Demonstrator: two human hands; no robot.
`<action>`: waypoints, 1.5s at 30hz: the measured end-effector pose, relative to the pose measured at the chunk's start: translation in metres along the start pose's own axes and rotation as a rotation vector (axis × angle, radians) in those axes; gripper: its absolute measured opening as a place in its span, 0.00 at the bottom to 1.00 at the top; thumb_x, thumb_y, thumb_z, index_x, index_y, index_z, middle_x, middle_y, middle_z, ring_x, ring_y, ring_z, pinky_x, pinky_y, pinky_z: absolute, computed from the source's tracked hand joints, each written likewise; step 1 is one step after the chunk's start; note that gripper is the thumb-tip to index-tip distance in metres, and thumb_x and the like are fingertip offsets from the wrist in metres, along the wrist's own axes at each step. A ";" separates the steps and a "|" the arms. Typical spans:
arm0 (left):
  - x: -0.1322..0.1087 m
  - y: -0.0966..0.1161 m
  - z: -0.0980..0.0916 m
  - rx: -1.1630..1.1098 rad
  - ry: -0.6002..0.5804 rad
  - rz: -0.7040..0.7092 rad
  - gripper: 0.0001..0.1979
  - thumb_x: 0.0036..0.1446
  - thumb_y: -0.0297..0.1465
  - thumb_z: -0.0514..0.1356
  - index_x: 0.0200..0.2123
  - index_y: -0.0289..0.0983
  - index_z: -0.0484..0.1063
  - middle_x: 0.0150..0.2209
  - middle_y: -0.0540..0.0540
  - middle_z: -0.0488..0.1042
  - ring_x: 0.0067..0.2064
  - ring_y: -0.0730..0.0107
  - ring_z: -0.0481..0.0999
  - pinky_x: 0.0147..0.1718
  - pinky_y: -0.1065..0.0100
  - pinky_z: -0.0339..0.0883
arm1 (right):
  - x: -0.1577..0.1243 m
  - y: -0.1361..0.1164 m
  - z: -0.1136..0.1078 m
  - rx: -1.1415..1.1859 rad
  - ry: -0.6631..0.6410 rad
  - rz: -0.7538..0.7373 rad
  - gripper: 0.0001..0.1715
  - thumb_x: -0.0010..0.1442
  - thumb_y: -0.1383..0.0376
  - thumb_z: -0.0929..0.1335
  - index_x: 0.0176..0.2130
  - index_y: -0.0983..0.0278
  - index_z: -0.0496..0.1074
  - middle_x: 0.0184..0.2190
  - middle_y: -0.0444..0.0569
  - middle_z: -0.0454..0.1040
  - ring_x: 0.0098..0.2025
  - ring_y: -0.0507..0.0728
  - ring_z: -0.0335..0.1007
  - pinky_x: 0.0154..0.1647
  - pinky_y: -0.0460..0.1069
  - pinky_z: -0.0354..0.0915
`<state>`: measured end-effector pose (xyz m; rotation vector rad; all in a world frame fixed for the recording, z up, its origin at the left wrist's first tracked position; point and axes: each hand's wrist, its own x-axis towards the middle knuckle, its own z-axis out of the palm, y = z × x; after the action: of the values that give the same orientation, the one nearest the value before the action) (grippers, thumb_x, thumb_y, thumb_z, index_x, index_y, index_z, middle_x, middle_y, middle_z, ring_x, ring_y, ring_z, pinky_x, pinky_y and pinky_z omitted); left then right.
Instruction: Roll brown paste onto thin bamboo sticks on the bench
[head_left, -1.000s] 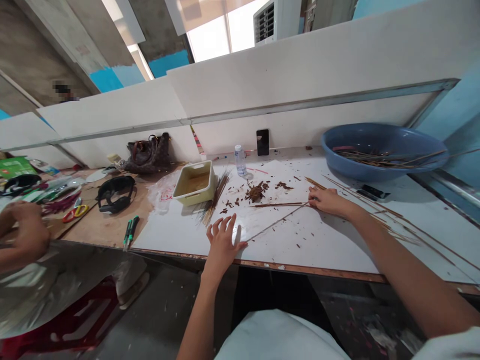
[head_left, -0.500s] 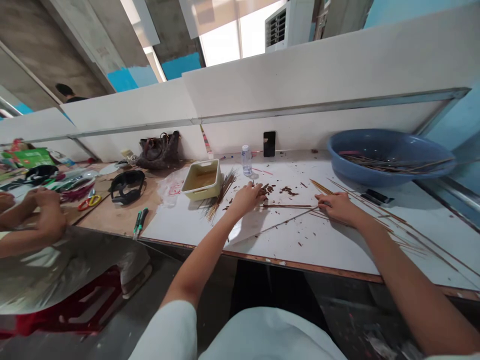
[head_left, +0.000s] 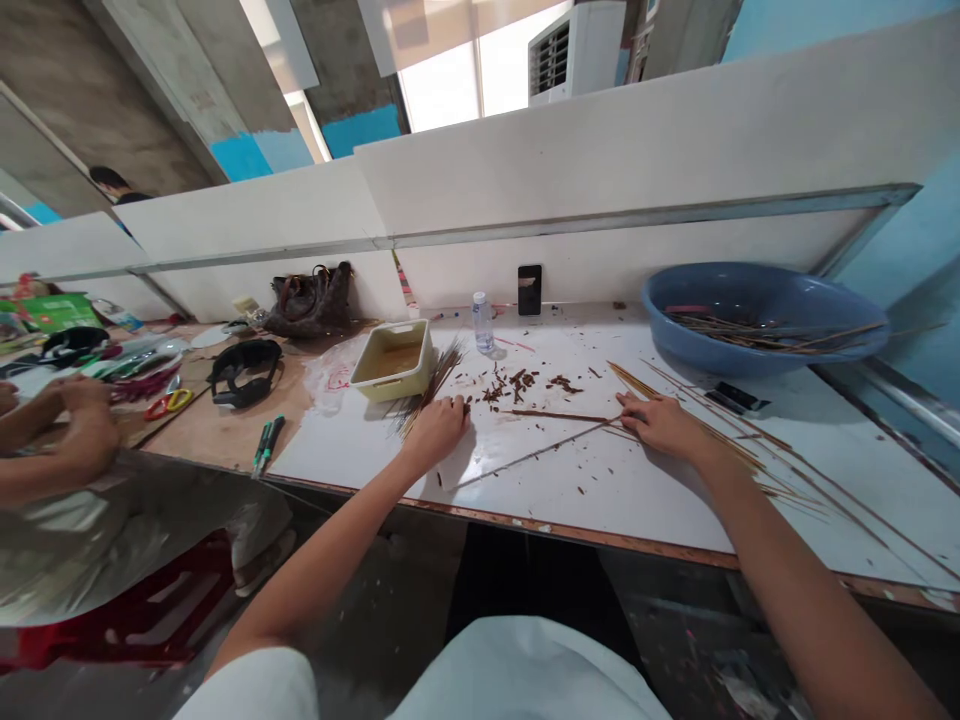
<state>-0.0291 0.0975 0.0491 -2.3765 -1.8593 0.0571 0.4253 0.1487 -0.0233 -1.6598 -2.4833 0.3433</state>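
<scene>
Right hand: low over the white tabletop [head_left: 645, 510], the right hand [head_left: 660, 422] has its fingertips at the far-right end of a thin grey strip [head_left: 536, 455]; whether they pinch or merely press cannot be told.
Grey strip: slants from those fingertips toward the near edge, its other end below the left hand [head_left: 439, 432].
Brown stick: the brown stick [head_left: 559, 414] lies above the strip, its right end near the same fingertips.
Left hand: fingers curled together beside the brown scraps [head_left: 517, 383] — what they enclose, if anything, is hidden.
Writing: red marks on the clear plastic bag [head_left: 339, 378] and pale ones on the green package [head_left: 67, 312] — neither legible.
Bottle: no readable lettering on the clear bottle [head_left: 483, 325].
</scene>
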 end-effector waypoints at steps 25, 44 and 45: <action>-0.060 0.044 0.019 -0.024 -0.080 -0.005 0.12 0.79 0.35 0.55 0.54 0.33 0.72 0.48 0.34 0.81 0.51 0.48 0.83 0.50 0.56 0.73 | -0.004 -0.011 -0.004 0.063 -0.009 0.016 0.17 0.73 0.60 0.63 0.43 0.57 0.81 0.71 0.56 0.75 0.71 0.72 0.73 0.72 0.67 0.63; -0.075 0.046 0.023 -0.011 -0.092 0.011 0.10 0.78 0.34 0.57 0.54 0.35 0.72 0.47 0.35 0.81 0.50 0.48 0.82 0.50 0.55 0.73 | -0.001 -0.007 0.004 0.064 -0.007 0.043 0.16 0.72 0.61 0.63 0.43 0.56 0.82 0.69 0.57 0.77 0.72 0.75 0.70 0.74 0.70 0.58; -0.063 0.053 0.023 -0.031 -0.086 0.034 0.10 0.77 0.34 0.57 0.54 0.34 0.72 0.47 0.35 0.81 0.51 0.48 0.82 0.50 0.55 0.73 | 0.000 -0.007 0.006 0.061 -0.002 0.044 0.16 0.72 0.61 0.64 0.43 0.56 0.82 0.68 0.57 0.78 0.73 0.75 0.69 0.74 0.70 0.58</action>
<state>0.0046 0.0257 0.0169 -2.4644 -1.8700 0.1371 0.4182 0.1454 -0.0269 -1.6936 -2.4150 0.4218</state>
